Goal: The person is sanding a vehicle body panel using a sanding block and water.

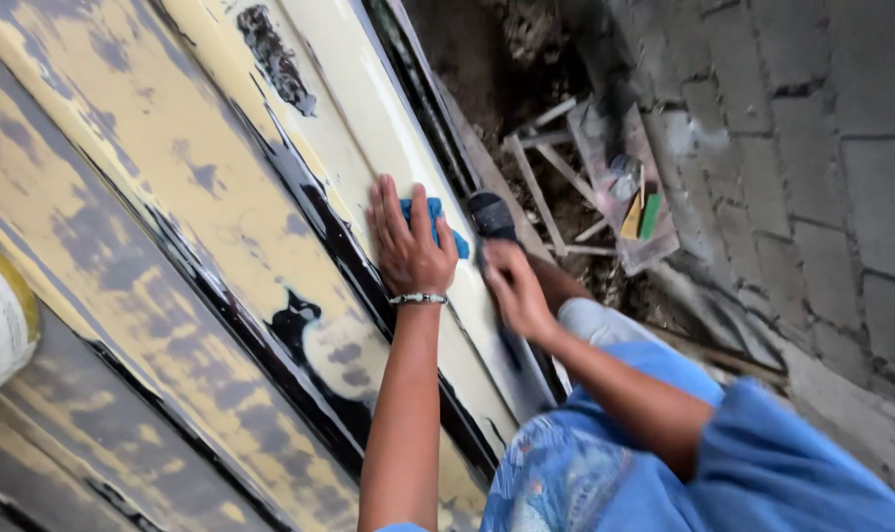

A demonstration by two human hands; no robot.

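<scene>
My left hand [408, 246] lies flat, fingers spread, pressing a blue cloth [434, 222] against the cream panel [369, 128]. My right hand [515, 291] has its grip closed around a dark-headed tool [491, 215] beside the cloth.

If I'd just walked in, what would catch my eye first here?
Probably the big cream-yellow panel filling the left, its paint worn into grey and black patches. At its middle, the left hand presses a blue pad flat on it, while the right hand beside it grips a dark-headed tool.

left hand [405, 241] flat on blue cloth [436, 223] | right hand [515, 288] grips brush [491, 215] | cream panel [221, 197]
</scene>
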